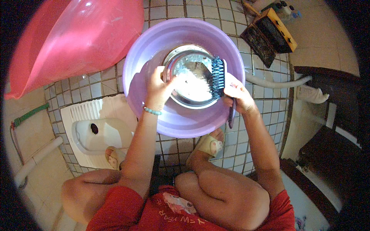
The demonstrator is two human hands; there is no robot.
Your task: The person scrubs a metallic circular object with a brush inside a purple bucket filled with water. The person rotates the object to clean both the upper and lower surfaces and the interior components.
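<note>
A round, shiny metal bowl [188, 80] is held over a wide purple plastic basin [185, 128]. My left hand [162, 86] grips the bowl's left rim, thumb over the edge and fingers out of sight behind it. In my right hand [241, 93] is a scrubbing brush [218, 78] with dark blue bristles and a long handle. Its bristles face left, over the bowl's right edge; I cannot tell if they press on the metal. Another pale metal rim [189, 49] shows behind the bowl. Strong glare washes out much of the bowl's surface.
A large pink plastic tub [95, 31] leans at the upper left. A squat toilet [98, 132] is set in the tiled floor at left. On the right lie a white drain hose [271, 82] and a dustpan [260, 43]. My slippered feet flank the basin's near side.
</note>
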